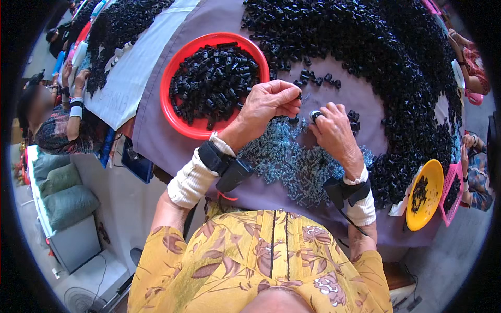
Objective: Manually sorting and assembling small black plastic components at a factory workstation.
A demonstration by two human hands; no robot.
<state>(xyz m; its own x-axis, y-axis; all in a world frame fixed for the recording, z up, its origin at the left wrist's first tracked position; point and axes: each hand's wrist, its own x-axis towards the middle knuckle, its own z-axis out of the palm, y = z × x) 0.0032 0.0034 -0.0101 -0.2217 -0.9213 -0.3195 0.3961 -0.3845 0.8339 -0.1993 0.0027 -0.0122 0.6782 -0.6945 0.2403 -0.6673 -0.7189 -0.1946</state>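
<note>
Black pieces (409,96) lie on the bench (362,101) from twelve to three o'clock and fill the red bowl (165,88) at eleven. The left hand (270,103) pinches one dark piece (299,96); the right hand (337,129) grips a white-rimmed object (314,116).

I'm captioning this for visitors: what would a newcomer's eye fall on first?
Probably the bright red basin, left of centre, heaped with small black parts. Next, the great spread of black pieces sweeping along the top and right of the purplish cloth; then the pale blue pieces between and below the left hand and right hand.
</note>
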